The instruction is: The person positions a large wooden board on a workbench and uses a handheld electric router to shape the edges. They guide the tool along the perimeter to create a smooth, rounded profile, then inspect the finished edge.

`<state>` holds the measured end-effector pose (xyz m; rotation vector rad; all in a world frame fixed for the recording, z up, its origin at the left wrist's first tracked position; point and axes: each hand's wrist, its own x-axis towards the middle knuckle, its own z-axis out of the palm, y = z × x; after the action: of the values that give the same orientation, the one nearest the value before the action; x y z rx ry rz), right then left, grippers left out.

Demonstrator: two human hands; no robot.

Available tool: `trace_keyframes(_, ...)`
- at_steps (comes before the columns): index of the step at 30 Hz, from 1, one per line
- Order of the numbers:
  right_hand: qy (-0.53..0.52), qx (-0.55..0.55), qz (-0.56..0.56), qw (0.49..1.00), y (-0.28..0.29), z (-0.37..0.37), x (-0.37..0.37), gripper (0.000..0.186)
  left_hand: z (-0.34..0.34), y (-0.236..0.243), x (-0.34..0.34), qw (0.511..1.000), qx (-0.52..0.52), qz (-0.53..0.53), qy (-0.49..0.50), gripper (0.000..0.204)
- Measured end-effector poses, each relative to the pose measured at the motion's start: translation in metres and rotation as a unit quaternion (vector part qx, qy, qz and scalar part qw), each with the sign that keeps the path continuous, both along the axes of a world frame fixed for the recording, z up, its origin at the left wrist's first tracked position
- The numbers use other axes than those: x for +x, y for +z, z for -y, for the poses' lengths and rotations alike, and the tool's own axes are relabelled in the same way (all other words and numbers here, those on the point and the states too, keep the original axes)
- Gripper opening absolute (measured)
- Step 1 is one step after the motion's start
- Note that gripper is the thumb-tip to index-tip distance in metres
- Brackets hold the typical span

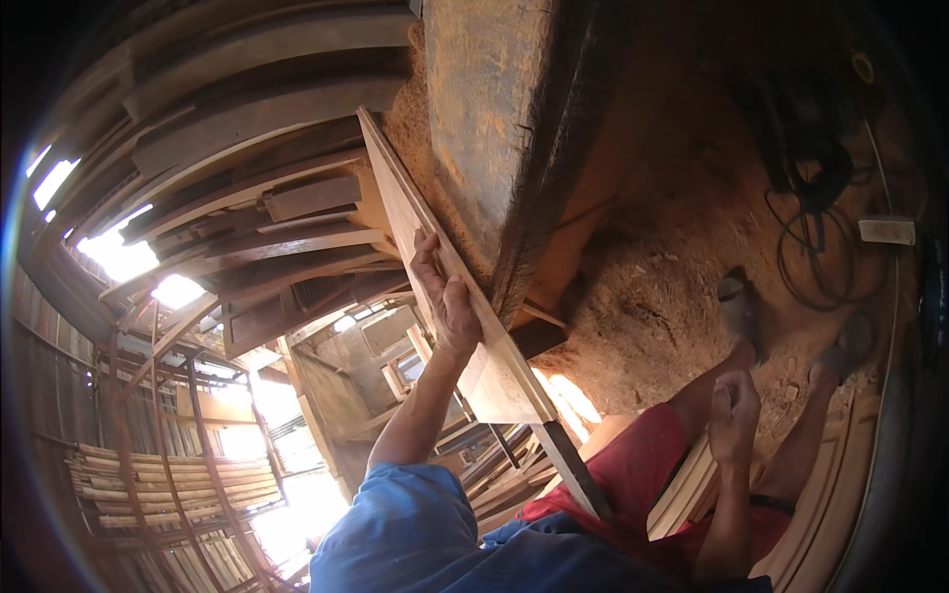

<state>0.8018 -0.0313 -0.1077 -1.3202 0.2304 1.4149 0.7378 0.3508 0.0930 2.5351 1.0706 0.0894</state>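
A long, pale wooden board (504,381) runs slantwise through the middle of the view, set on its edge with its narrow side up. My left hand (450,306) is closed on this board, its fingers bent against the upper edge about midway along. Beside the board's far part stands a thick, weathered timber block (484,109) with worn yellowish patches. Lower right, my right hand (733,415) hangs over my bare leg, apart from the board. Its fingers are curled in, and whatever they may hold is hidden.
Sawdust (643,306) covers the ground near my feet. A dark power tool (816,183) with a looped black cable (806,287) lies at the right. Stacked planks (257,128) fill the left side, and more light boards (830,504) lie at the lower right.
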Motion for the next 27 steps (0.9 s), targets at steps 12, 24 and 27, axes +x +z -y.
trace_keyframes(12, 0.046, -0.055, 0.162, 0.984, 0.006, -0.010, -0.007, 0.014, 0.007, -0.006, 0.007, 0.999, 0.052, -0.006, 0.001, 0.065)
trace_keyframes(24, 0.087, 0.081, 0.394, 0.911, 0.190, -0.177, 0.028, 0.027, 0.007, 0.006, 0.006, 0.990, 0.091, -0.060, -0.089, 0.047)
trace_keyframes(27, 0.103, 0.050, 0.329, 0.937, 0.187, -0.176, 0.026, 0.029, 0.008, 0.010, 0.010, 0.993, 0.068, -0.023, -0.093, 0.032)
